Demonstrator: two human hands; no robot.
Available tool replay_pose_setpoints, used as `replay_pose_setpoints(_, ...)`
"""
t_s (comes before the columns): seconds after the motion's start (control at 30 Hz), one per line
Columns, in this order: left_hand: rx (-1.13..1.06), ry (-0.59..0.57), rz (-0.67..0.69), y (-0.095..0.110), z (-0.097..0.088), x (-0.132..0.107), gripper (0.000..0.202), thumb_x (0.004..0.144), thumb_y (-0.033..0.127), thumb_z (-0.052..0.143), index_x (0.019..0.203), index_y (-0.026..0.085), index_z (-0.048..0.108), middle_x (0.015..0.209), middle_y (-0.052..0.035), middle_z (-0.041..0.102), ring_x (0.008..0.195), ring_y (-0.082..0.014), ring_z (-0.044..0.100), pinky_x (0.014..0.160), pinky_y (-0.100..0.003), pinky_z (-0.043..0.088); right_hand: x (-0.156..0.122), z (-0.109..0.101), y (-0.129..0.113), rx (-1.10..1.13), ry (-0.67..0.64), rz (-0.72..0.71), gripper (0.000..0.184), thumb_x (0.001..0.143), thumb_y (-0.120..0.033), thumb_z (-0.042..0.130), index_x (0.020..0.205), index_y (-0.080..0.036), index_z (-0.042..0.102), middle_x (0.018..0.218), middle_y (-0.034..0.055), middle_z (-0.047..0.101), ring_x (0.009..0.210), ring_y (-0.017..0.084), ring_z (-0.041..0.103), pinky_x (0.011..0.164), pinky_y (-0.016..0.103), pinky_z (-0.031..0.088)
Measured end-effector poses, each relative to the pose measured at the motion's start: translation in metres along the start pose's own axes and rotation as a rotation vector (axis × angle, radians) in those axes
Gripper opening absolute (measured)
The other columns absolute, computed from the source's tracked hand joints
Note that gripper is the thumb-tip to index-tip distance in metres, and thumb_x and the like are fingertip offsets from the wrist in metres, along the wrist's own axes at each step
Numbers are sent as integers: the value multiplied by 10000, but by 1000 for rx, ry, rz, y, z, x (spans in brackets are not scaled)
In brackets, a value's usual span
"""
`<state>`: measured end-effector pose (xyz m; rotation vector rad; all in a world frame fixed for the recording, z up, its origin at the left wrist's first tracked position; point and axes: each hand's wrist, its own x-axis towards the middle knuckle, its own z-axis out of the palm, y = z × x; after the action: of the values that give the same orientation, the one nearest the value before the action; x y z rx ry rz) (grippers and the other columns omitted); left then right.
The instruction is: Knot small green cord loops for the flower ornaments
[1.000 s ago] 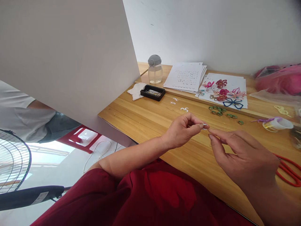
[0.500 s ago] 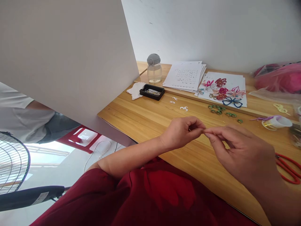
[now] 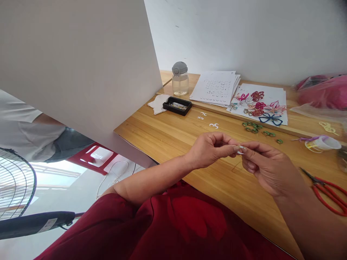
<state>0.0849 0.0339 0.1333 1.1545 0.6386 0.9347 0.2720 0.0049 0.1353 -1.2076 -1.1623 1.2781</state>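
A small white curved piece is pinched between my two hands above the table. My left hand closes on its left end with thumb and forefinger. On the other side, the thumb and fingers of my right hand press together on it. A thin brownish thread hangs just below the fingertips; where it starts is hidden. Beyond the hands lie white crescent pieces in loose pairs and several green wrapped rings. Scissors with red handles lie beside my right forearm.
A black tray of small bits, a white cloth and a lidded bottle stand at the back. Paper sheets and colourful thread flowers are further right, near a spool. A partition borders the left; a fan and another person's sleeve show there.
My right hand has turned and its fingers have curled in. The white curved piece and hanging thread now show between the hands, and more of the scissors is visible.
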Motion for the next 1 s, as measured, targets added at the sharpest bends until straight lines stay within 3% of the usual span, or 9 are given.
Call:
replay_pose_setpoints(0.17, -12, -8, -134, 6, 2, -3, 494, 609, 476, 1001, 820, 140, 706, 748, -16, 726, 691, -92, 645, 670, -234, 470, 1, 0, 2, -13, 47, -13, 390, 627, -545, 986, 771, -238, 794, 553, -19, 601, 450, 82, 414, 413, 243, 303)
replay_pose_setpoints(0.33, -109, -90, -380, 7, 1, -3, 439, 597, 383, 1019, 817, 137, 729, 787, -31, 766, 670, -86, 680, 617, -202, 464, 0, -11, 2, -284, 144, -289, 229, 752, -486, 939, 812, -297, 827, 665, 10, 677, 585, 157, 550, 499, 298, 407)
replay_pose_setpoints(0.47, -169, -154, -462, 4, -1, -2, 380, 620, 325, 1017, 821, 141, 751, 792, -27, 775, 669, -78, 690, 596, -176, 472, -1, -17, 1, -391, 152, -413, 118, 830, -446, 896, 824, -342, 841, 802, 33, 761, 708, 202, 639, 612, 347, 484)
replay_pose_setpoints(0.53, -197, -170, -464, 3, -1, -2, 368, 623, 315, 1017, 822, 145, 758, 799, -26, 777, 674, -80, 693, 594, -173, 479, 2, -19, 3, -345, 109, -383, 181, 786, -482, 926, 808, -325, 840, 755, 26, 748, 640, 177, 606, 584, 335, 483)
replay_pose_setpoints(0.67, -255, -135, -422, 3, 0, -2, 407, 593, 329, 1029, 839, 146, 761, 800, -25, 770, 700, -86, 699, 619, -176, 487, 7, -15, 14, -68, 23, -151, 369, 632, -564, 997, 755, -272, 809, 622, 2, 687, 502, 127, 531, 459, 277, 423)
replay_pose_setpoints(0.77, -237, -37, -339, 1, 2, -1, 435, 596, 378, 1023, 834, 142, 746, 790, -22, 757, 705, -78, 686, 626, -175, 460, 1, -5, 24, 66, 21, -107, 346, 656, -549, 985, 757, -279, 792, 558, -36, 629, 455, 100, 491, 427, 243, 382)
replay_pose_setpoints(0.87, -187, 109, -259, -1, 5, 0, 455, 604, 421, 1008, 806, 141, 712, 741, -3, 724, 672, -70, 654, 609, -191, 417, -12, 2, 32, -145, 155, -281, 215, 804, -482, 907, 854, -292, 821, 613, -27, 672, 504, 119, 546, 465, 265, 427)
replay_pose_setpoints(0.93, -162, 167, -220, -1, 6, 0, 470, 606, 448, 997, 796, 143, 694, 728, 0, 711, 679, -78, 650, 605, -207, 397, -20, 3, 33, -445, 270, -492, 85, 903, -363, 842, 951, -293, 832, 767, 3, 763, 637, 153, 650, 591, 311, 520)
replay_pose_setpoints(1.0, -138, 185, -189, -1, 7, 0, 479, 604, 465, 991, 793, 144, 689, 737, -2, 707, 701, -88, 647, 612, -220, 388, -25, 0, 32, -696, 310, -704, 97, 944, -245, 798, 1028, -290, 817, 890, 12, 801, 718, 164, 693, 685, 336, 550)
